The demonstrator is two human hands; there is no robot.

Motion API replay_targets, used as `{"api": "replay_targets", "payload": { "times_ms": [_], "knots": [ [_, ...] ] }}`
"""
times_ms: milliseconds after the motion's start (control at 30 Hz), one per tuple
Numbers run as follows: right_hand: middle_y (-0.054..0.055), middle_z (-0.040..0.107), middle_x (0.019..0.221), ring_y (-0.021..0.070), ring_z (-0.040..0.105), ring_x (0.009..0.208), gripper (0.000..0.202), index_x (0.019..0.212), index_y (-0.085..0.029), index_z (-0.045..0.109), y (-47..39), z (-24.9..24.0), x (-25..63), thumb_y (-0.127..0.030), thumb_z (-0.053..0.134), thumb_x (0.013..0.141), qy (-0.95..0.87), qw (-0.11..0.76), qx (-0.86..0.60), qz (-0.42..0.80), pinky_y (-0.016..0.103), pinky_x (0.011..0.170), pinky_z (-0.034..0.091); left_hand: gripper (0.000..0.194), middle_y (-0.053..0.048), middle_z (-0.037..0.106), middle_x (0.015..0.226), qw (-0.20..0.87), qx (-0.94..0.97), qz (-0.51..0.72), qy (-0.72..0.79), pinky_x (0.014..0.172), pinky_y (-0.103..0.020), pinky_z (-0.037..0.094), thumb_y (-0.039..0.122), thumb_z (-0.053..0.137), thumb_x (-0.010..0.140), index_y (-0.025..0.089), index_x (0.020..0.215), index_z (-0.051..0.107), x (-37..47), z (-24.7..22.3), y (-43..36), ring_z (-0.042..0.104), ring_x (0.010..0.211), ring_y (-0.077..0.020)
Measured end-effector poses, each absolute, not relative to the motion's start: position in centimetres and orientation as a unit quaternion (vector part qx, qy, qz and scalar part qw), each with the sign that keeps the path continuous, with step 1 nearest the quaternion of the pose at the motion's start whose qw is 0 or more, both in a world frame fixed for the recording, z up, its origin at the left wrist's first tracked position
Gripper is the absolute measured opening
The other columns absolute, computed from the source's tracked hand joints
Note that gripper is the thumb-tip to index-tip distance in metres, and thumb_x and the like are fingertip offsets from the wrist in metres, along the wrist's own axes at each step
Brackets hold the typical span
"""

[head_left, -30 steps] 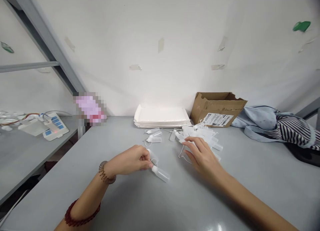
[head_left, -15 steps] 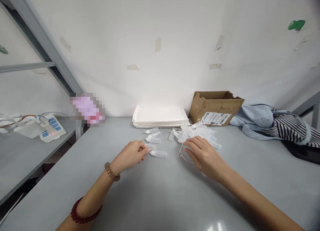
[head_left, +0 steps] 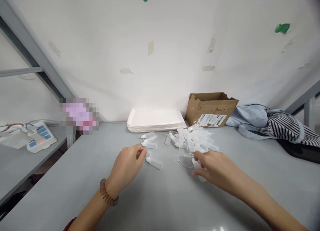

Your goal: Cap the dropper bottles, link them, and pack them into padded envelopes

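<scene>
My left hand (head_left: 130, 162) is closed in a pinch, fingertips beside the tip end of a small translucent dropper bottle (head_left: 154, 163) lying on the grey table. Whatever is between those fingers is too small to make out. A few similar bottles (head_left: 150, 144) lie just beyond it. On the right, my right hand (head_left: 216, 166) has thumb and fingers apart over another translucent bottle (head_left: 196, 164), partly hidden by the hand. Thin white straps (head_left: 185, 165) lie close to its fingertips. Behind it spreads a pile of translucent bottles (head_left: 193, 137).
A stack of white padded envelopes (head_left: 156, 119) lies against the wall, with an open cardboard box (head_left: 211, 110) to its right. Farther right is a blue and striped cloth bag (head_left: 272, 124). A white device with blue keys (head_left: 41, 137) sits on the left-hand table.
My right hand has drawn back from the pile towards me, over a bottle. My left hand has come off the near bottle's tip, and that bottle has turned slightly. The view has shifted.
</scene>
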State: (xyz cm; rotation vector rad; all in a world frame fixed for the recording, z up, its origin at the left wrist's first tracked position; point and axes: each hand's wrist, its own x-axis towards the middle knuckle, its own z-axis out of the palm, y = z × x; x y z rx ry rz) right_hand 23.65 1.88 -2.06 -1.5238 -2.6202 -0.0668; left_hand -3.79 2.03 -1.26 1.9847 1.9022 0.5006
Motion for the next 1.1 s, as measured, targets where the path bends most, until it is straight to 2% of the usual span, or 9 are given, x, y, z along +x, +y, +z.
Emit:
{"api": "replay_targets", "payload": {
  "times_ms": [100, 200, 267, 400, 467, 500, 667, 900, 1100],
  "knots": [
    [0.005, 0.065, 0.064, 0.0211, 0.062, 0.050, 0.008, 0.072, -0.019, 0.054, 1.4, -2.7, 22.6, -0.017, 0.061, 0.075, -0.869, 0.031, -0.491, -0.044, 0.026, 0.042, 0.029, 0.035, 0.002, 0.046, 0.053, 0.186, 0.704, 0.189, 0.659, 0.052, -0.026, 0.026, 0.041, 0.036, 0.088, 0.020, 0.063, 0.049, -3.3, -1.2, 1.8, 0.040, 0.051, -0.0152],
    [0.005, 0.066, 0.072, 0.0214, 0.063, 0.058, 0.007, 0.078, -0.017, 0.056, 0.9, -2.8, 21.8, -0.011, 0.058, 0.075, -0.872, 0.041, -0.488, 0.003, 0.027, 0.046, 0.036, 0.035, 0.002, 0.048, 0.054, 0.249, 0.701, 0.216, 0.632, 0.052, -0.026, 0.030, 0.042, 0.039, 0.087, 0.019, 0.065, 0.052, -2.6, -1.1, 1.4, 0.043, 0.052, -0.0141],
    [0.004, 0.064, 0.076, 0.0197, 0.063, 0.062, 0.007, 0.083, -0.018, 0.057, 0.6, -2.6, 21.5, -0.012, 0.057, 0.078, -0.872, 0.087, -0.479, 0.059, 0.027, 0.051, 0.042, 0.032, 0.001, 0.052, 0.057, 0.331, 0.686, 0.226, 0.608, 0.053, -0.025, 0.035, 0.043, 0.042, 0.086, 0.018, 0.071, 0.056, -2.1, -1.1, 1.0, 0.048, 0.053, -0.0139],
    [0.005, 0.060, 0.085, 0.0154, 0.058, 0.063, 0.012, 0.097, -0.019, 0.057, 0.1, -2.4, 21.1, -0.021, 0.053, 0.085, -0.854, 0.196, -0.465, 0.127, 0.027, 0.054, 0.046, 0.035, 0.000, 0.060, 0.068, 0.492, 0.638, 0.208, 0.554, 0.052, -0.023, 0.042, 0.045, 0.047, 0.084, 0.016, 0.100, 0.058, -1.1, -1.1, 0.3, 0.056, 0.056, -0.0137],
    [0.005, 0.059, 0.087, 0.0150, 0.058, 0.064, 0.016, 0.102, -0.019, 0.056, -0.1, -2.5, 21.0, -0.023, 0.052, 0.087, -0.849, 0.228, -0.456, 0.137, 0.026, 0.053, 0.046, 0.037, -0.001, 0.061, 0.071, 0.539, 0.628, 0.198, 0.526, 0.050, -0.023, 0.043, 0.045, 0.048, 0.084, 0.016, 0.105, 0.056, -0.9, -1.1, 0.0, 0.057, 0.057, -0.0135],
    [0.006, 0.058, 0.088, 0.0149, 0.058, 0.065, 0.017, 0.104, -0.019, 0.055, -0.1, -2.6, 20.9, -0.023, 0.051, 0.088, -0.849, 0.236, -0.451, 0.141, 0.026, 0.053, 0.046, 0.035, -0.001, 0.060, 0.070, 0.553, 0.625, 0.201, 0.513, 0.049, -0.022, 0.044, 0.045, 0.048, 0.084, 0.016, 0.101, 0.057, -0.9, -1.0, 0.0, 0.056, 0.057, -0.0131],
    [0.005, 0.058, 0.085, 0.0158, 0.058, 0.065, 0.018, 0.106, -0.019, 0.053, -0.3, -2.6, 20.7, -0.022, 0.050, 0.089, -0.867, 0.219, -0.428, 0.130, 0.029, 0.056, 0.048, 0.029, 0.001, 0.057, 0.061, 0.545, 0.623, 0.231, 0.511, 0.050, -0.021, 0.043, 0.040, 0.049, 0.084, 0.015, 0.071, 0.057, -1.0, -0.6, 0.1, 0.054, 0.052, -0.0106],
    [0.007, 0.059, 0.086, 0.0218, 0.059, 0.079, 0.008, 0.088, -0.018, 0.055, -0.3, -2.6, 20.5, -0.014, 0.048, 0.085, -0.890, 0.209, -0.391, 0.101, 0.034, 0.063, 0.051, 0.027, 0.000, 0.057, 0.055, 0.502, 0.616, 0.194, 0.575, 0.044, -0.021, 0.037, 0.037, 0.054, 0.076, 0.016, 0.061, 0.053, -0.5, -1.7, -0.1, 0.050, 0.044, -0.0109],
    [0.007, 0.061, 0.079, 0.0193, 0.061, 0.066, 0.021, 0.091, -0.016, 0.054, -0.4, -3.6, 20.1, -0.005, 0.038, 0.084, -0.897, 0.171, -0.388, 0.126, 0.030, 0.055, 0.050, 0.023, -0.002, 0.061, 0.060, 0.484, 0.659, 0.171, 0.550, 0.049, -0.021, 0.040, 0.032, 0.049, 0.079, 0.016, 0.064, 0.055, 0.1, -2.7, -0.7, 0.054, 0.048, -0.0117]
  ]
}}
